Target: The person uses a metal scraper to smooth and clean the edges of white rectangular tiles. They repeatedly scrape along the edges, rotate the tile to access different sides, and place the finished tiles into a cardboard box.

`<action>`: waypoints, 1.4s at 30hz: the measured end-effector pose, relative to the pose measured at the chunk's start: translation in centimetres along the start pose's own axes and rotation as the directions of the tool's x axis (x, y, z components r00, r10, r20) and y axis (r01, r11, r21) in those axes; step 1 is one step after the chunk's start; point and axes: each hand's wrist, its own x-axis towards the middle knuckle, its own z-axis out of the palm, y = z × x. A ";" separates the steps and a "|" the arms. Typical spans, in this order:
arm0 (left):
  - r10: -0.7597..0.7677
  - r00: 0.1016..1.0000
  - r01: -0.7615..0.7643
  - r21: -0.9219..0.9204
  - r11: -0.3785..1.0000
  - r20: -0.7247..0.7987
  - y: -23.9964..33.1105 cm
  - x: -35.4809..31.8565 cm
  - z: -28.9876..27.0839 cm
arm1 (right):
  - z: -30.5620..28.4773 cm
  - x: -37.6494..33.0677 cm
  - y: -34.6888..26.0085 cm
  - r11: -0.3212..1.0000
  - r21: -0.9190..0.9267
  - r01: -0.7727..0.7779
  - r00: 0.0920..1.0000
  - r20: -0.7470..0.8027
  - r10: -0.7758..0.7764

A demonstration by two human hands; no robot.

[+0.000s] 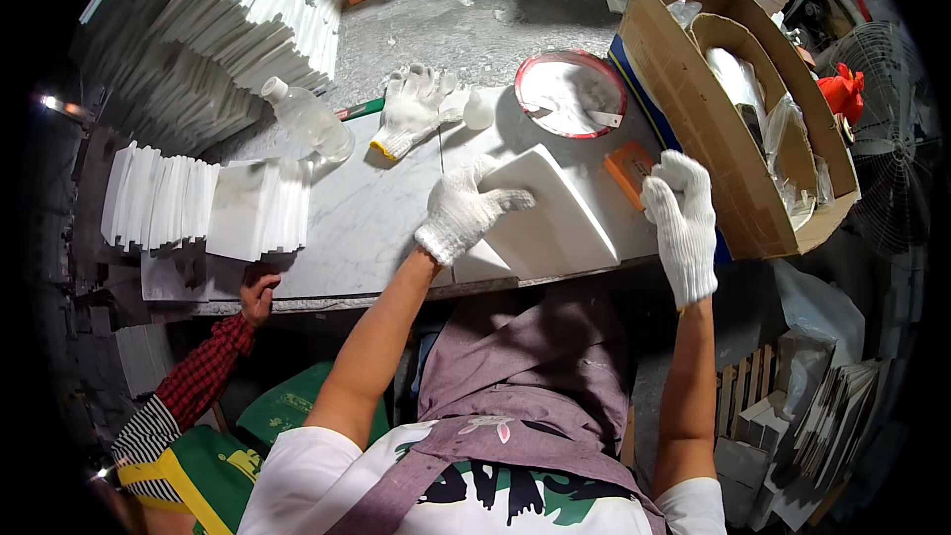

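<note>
White tile [555, 223] tilts on the near side of the dish [623, 87]; the left hand [466, 206] has its grip closed on one edge. Right of the dish, the right hand [684, 218] curls, contents unclear. Positioning seems underway; the next move calls for steady left support.

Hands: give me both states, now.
Left hand: closed on the white tile.
Right hand: partly curled; whether it holds anything cannot be told.
</note>
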 end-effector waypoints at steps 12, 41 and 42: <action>0.002 0.994 -0.008 -0.057 0.998 -0.112 -2.1 2.8 -0.7 | 4.7 9.4 1.7 0.827 -0.526 0.196 0.972 0.213 -0.095; 0.039 0.996 -0.033 0.073 0.997 -0.076 -1.2 3.4 -0.2 | 6.3 8.9 3.9 0.950 0.122 -0.288 0.958 0.034 0.286; 0.048 0.996 -0.040 0.094 0.995 -0.078 -1.1 3.3 -0.3 | 6.1 8.8 3.6 0.941 0.140 -0.308 0.951 0.030 0.307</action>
